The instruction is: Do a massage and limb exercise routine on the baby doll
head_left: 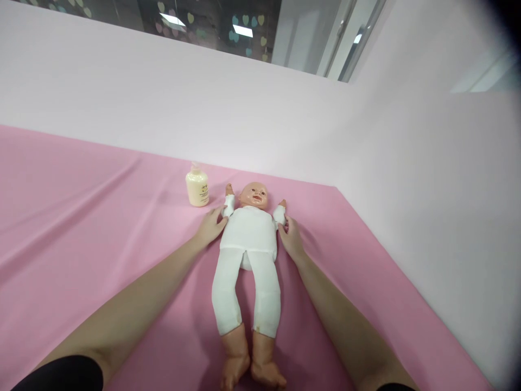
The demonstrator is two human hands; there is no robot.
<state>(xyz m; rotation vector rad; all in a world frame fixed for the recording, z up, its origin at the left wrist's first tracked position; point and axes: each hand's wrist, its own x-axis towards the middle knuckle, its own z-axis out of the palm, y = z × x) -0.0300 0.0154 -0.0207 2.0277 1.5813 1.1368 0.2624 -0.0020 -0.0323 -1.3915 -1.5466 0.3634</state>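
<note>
A baby doll (249,233) with a white cloth body lies face up on a pink sheet, its feet pointing towards me. Both of its arms are raised beside the head. My left hand (211,224) holds the doll's arm on the left side of the view, thumb and fingers around the white sleeve. On the other side, my right hand (291,237) grips the doll's other arm near the elbow. A pump bottle (197,188) of pale yellow liquid stands upright just beyond my left hand, apart from the doll.
The pink sheet (101,217) covers the surface and has creases on the left. A white wall (163,103) rises behind it, and another wall (439,179) runs along the right. A window (211,24) with heart shapes is above.
</note>
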